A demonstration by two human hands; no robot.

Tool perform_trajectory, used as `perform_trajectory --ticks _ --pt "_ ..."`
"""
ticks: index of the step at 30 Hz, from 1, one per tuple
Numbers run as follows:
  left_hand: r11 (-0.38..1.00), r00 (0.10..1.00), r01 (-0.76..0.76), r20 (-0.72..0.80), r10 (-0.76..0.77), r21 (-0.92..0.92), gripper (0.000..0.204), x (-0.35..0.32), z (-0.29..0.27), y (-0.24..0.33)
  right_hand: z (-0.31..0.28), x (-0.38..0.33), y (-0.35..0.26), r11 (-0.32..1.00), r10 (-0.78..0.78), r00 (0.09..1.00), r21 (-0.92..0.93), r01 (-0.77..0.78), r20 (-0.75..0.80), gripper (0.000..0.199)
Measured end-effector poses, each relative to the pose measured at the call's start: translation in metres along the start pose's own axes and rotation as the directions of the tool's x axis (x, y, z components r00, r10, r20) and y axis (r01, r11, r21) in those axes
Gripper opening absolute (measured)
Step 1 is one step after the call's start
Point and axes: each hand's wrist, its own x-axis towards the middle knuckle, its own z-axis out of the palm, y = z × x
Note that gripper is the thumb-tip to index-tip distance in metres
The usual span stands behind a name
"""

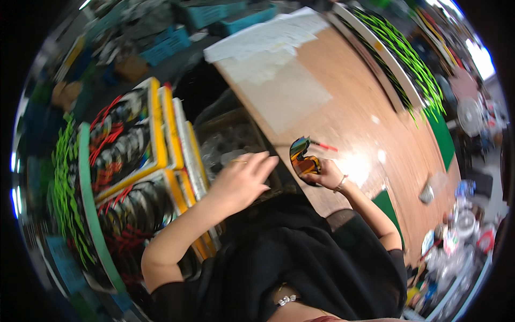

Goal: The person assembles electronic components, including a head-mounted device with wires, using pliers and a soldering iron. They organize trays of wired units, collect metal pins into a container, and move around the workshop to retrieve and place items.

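Note:
My right hand [329, 175] grips a curved, mirror-coated lens [301, 154], shaped like a goggle or shield-sunglasses lens, with orange and green reflections. The lens is held above the near left edge of the wooden table [354, 123]. To its left, my left hand [238, 181] hovers with fingers stretched out and nothing in it. Beneath that hand, an open box [236, 126] has clear plastic bags [228, 144] inside. A red and black pen [325, 146] lies on the table just beyond the lens.
Stacked yellow-edged trays [161, 129] of dark eyewear parts with red straps stand at the left, beside a green-edged tray [88, 193]. White paper sheets [268, 40] cover the table's far left. Trays with bright green straps [399, 48] sit far right. Clear plastic bags [440, 263] crowd the right.

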Motion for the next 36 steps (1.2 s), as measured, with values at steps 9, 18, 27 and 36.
perform_trajectory --ticks 9,18,27,36 --pt "0.953 0.819 0.054 -0.559 0.128 0.297 0.042 -0.108 -0.01 -0.001 0.033 0.051 -0.2 0.608 -0.14 0.606 0.551 -0.571 0.783 0.046" --pt "0.305 -0.252 0.799 -0.749 -0.613 -0.518 0.033 -0.378 -0.095 0.02 0.159 0.09 -0.31 0.718 -0.45 0.691 0.69 -0.097 0.566 0.045" --pt "-0.098 -0.903 0.41 -0.388 -0.186 -0.907 0.034 -0.7 -0.146 -0.04 0.219 0.098 -0.237 0.833 0.035 0.638 0.33 -0.444 0.77 0.022" --pt "-0.509 -0.871 0.491 -0.402 -0.283 -0.707 0.029 -0.724 -0.144 -0.114 0.184 0.079 -0.176 0.735 0.327 0.784 0.379 -0.562 0.528 0.019"
